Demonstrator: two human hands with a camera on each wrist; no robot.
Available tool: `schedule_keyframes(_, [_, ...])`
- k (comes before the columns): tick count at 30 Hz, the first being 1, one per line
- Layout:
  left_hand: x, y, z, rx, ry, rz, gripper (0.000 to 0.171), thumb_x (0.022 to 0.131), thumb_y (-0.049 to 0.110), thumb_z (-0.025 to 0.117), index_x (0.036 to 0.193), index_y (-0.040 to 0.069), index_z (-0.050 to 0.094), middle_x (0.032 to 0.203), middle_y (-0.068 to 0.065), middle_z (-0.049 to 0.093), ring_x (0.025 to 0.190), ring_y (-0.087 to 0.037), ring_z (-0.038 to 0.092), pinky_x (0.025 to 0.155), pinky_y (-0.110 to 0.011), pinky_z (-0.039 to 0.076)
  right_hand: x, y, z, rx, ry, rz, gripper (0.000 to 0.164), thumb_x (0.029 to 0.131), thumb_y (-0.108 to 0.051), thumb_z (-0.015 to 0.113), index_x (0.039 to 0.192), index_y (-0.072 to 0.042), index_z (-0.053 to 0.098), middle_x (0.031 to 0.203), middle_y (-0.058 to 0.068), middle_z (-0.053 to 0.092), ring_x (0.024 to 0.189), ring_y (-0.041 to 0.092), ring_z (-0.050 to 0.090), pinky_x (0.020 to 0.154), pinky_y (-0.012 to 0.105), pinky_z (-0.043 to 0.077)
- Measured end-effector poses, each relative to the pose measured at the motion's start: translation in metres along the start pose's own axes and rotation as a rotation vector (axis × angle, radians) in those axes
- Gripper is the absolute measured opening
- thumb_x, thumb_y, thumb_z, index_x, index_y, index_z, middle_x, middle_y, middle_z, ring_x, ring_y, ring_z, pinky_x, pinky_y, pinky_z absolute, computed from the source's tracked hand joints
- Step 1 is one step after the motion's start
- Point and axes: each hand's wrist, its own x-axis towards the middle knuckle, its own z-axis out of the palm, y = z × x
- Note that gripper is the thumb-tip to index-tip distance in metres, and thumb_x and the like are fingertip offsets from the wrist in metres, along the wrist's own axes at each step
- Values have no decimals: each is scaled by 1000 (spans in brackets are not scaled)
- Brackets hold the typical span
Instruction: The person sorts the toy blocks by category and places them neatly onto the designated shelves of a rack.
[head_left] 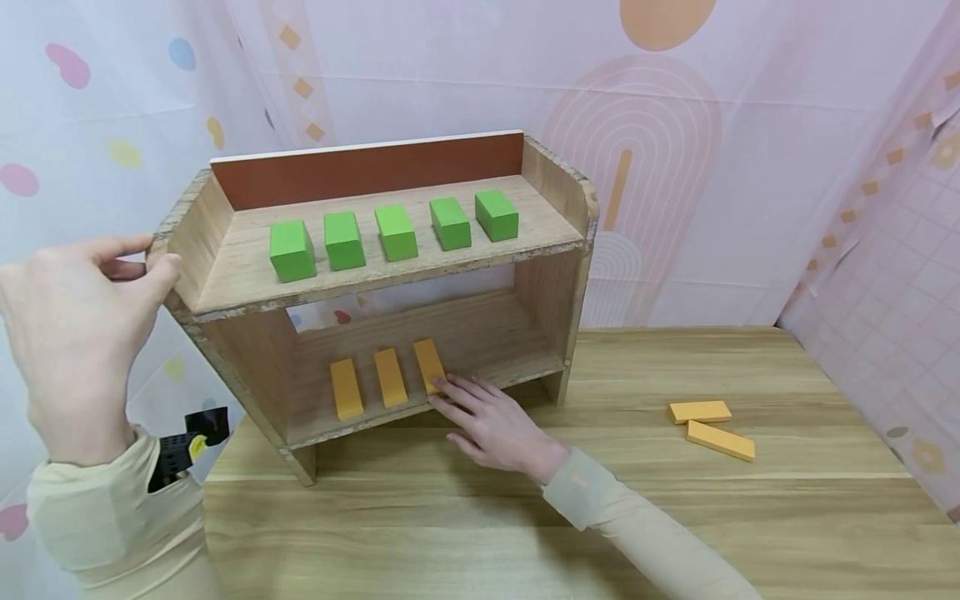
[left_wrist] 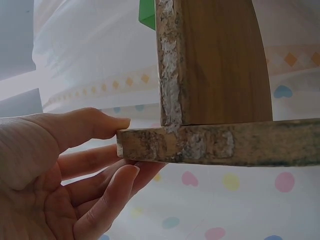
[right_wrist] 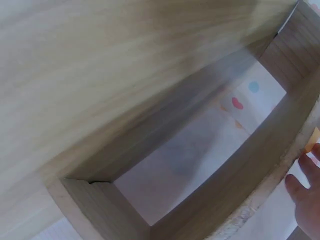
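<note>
A small two-tier wooden shelf [head_left: 551,325] stands tilted toward the left on the table. My left hand [head_left: 90,325] pinches its upper left side panel; the left wrist view has the thumb [left_wrist: 107,124] on one face of the panel's edge and fingers behind. On the lower tier lie three orange blocks in a row. My right hand [head_left: 498,425], its fingers fairly straight, touches the near end of the rightmost orange block [head_left: 427,362]. The other two, a left block [head_left: 347,389] and a middle block [head_left: 391,377], are untouched. In the right wrist view, most of that hand [right_wrist: 311,200] is cut off.
Several green blocks [head_left: 396,232] stand in a row on the upper tier. Two more orange blocks [head_left: 699,412] lie touching or nearly touching on the table [head_left: 825,467], right of the shelf. A patterned curtain [head_left: 450,67] hangs close behind.
</note>
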Motion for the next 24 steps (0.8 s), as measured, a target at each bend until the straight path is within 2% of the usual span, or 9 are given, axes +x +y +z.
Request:
schedule_keyframes(1, [0, 0, 0, -2, -2, 1, 44, 86, 29, 48, 116, 3, 66, 44, 53, 11, 69, -12, 40, 103, -48, 24, -1, 0, 0, 8, 13, -4, 55, 91, -34, 59, 140, -14, 47, 149, 7, 43, 136, 23, 44, 110, 37, 38])
schedule_keyframes(4, [0, 1, 0, 0, -5, -3, 44, 86, 29, 48, 117, 3, 65, 44, 53, 11, 71, -19, 40, 103, -49, 23, -6, 1, 1, 21, 52, -20, 54, 90, -30, 60, 140, -13, 48, 146, 7, 46, 134, 23, 46, 110, 36, 38])
schedule_keyframes(8, [-1, 1, 0, -9, -2, -8, 44, 86, 30, 48, 117, 3, 65, 44, 53, 12, 60, 7, 29, 103, -48, 24, -14, 3, 0, 31, 104, -40, 52, 87, -26, 64, 135, -11, 52, 140, 6, 53, 129, 22, 50, 109, 36, 39])
schedule_keyframes(11, [-1, 0, 0, -20, 3, -6, 44, 86, 30, 48, 117, 4, 66, 44, 53, 13, 54, 16, 20, 102, -47, 24, -21, 5, 0, 47, 138, -50, 48, 86, -24, 65, 131, -10, 56, 135, 6, 58, 125, 22, 54, 106, 36, 42])
schedule_keyframes(14, [-1, 1, 0, -18, 5, 0, 45, 85, 30, 47, 116, 3, 66, 43, 54, 13, 56, 14, 24, 100, -43, 25, -29, 9, -1, 94, 165, -50, 45, 85, -22, 67, 128, -10, 59, 130, 6, 61, 121, 22, 57, 103, 35, 44])
schedule_keyframes(18, [-1, 1, 0, -8, 10, 6, 44, 85, 30, 47, 116, 4, 66, 43, 53, 14, 55, 15, 24, 83, -21, 22, -40, 16, -7, 161, 161, -26, 43, 85, -20, 66, 126, -11, 60, 127, 3, 63, 117, 20, 59, 100, 33, 45])
schedule_keyframes(19, [-1, 1, -1, -8, 9, 7, 44, 85, 30, 47, 116, 4, 66, 42, 53, 15, 54, 15, 24, 81, -19, 21, -43, 17, -9, 173, 153, -14, 43, 85, -20, 66, 126, -11, 60, 127, 3, 63, 117, 19, 59, 100, 32, 45])
schedule_keyframes(21, [-1, 1, -1, -4, 10, 6, 44, 84, 30, 47, 116, 5, 66, 42, 53, 15, 51, 19, 19, 72, -15, 11, -48, 21, -13, 198, 135, 7, 42, 85, -19, 66, 126, -11, 60, 125, 3, 64, 115, 18, 60, 99, 32, 46])
schedule_keyframes(24, [-1, 1, -1, 0, 4, 5, 44, 84, 30, 47, 117, 6, 66, 42, 53, 15, 51, 19, 19, 70, -16, 11, -57, 29, -18, 239, 111, 43, 42, 85, -18, 67, 126, -11, 60, 124, 2, 65, 113, 17, 60, 97, 32, 47])
